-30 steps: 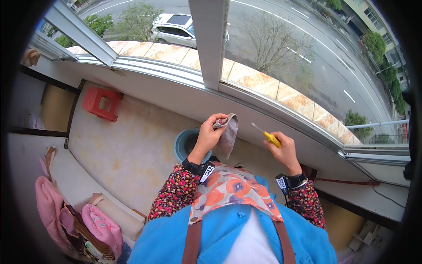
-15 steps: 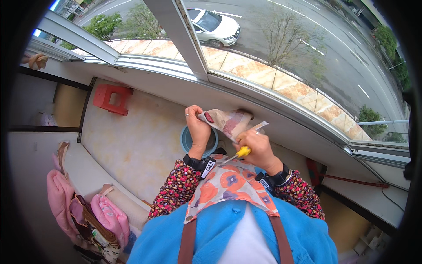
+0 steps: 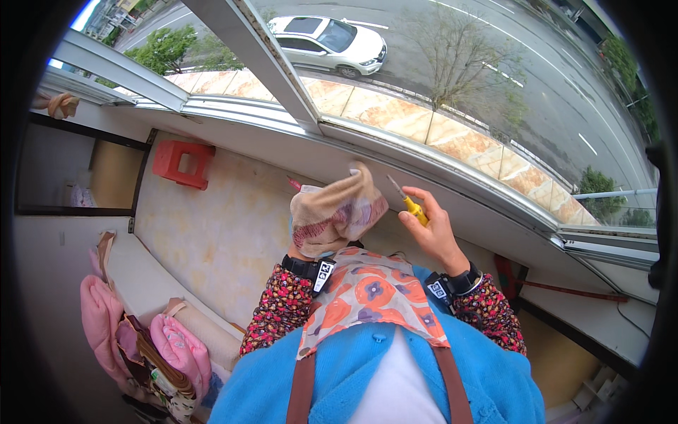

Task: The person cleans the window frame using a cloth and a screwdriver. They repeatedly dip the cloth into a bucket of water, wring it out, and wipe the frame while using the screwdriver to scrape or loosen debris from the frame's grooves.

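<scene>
A beige cloth (image 3: 335,212) with reddish-brown patterning is draped over the left hand (image 3: 292,251), just far of the person's lap. It covers the fingers, so I cannot tell how the left grip stands; only skin near the wrist shows. The cloth's far edge is blurred, and a small pinkish-red tip (image 3: 294,183) juts out past its far left side; what it belongs to is unclear.

To the right, apart from the cloth, the right hand (image 3: 432,230) has its grip closed around the yellow handle of a screwdriver (image 3: 417,210), whose metal shaft points far and left, toward the low wall (image 3: 466,194) under the window.

A floral apron (image 3: 374,290) lies over the person's front, near and between the wrists. At far left, a red plastic stool (image 3: 182,164) stands on the pale floor (image 3: 212,219). At near left sit bulky pink fabric bundles (image 3: 181,346). Beyond the window frame (image 3: 265,63) are a marbled stone ledge (image 3: 395,116) and, on the road, a white car (image 3: 328,46).
</scene>
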{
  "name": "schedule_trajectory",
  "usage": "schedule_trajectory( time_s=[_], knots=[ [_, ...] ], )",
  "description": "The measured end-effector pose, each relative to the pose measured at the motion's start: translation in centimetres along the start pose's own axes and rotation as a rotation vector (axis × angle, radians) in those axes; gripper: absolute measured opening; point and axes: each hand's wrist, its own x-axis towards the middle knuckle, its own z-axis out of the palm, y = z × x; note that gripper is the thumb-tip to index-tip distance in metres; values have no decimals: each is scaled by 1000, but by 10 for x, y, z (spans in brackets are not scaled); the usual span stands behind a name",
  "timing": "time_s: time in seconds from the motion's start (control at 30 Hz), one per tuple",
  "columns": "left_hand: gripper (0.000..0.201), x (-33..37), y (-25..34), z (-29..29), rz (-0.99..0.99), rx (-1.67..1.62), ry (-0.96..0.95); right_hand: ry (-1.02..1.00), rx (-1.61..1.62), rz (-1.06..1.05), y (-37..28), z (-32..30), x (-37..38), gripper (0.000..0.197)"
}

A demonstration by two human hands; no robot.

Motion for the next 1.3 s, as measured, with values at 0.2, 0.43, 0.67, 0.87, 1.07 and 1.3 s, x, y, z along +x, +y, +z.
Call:
schedule_trajectory(
  time_s=[0.2,0.43,0.67,0.87,1.07,1.3],
  knots=[
    [65,-3,-1,1,-664,-1553,-580,-211,330,-188,-6,1,16,36],
    [49,14,-54,12,-786,-1447,-310,417,-171,-339,-15,12,32,26],
    [50,60,-53,31,-130,-1088,-244,371,-546,-532,-13,34,68,58],
    [61,50,-101,50,-64,-1026,-322,227,-522,-334,-11,28,52,45],
    [38,27,-128,68,-554,-1364,87,163,-555,-332,-21,26,44,45],
    [40,32,-106,61,-471,-1382,203,99,-719,-279,-26,29,45,45]
  ],
)
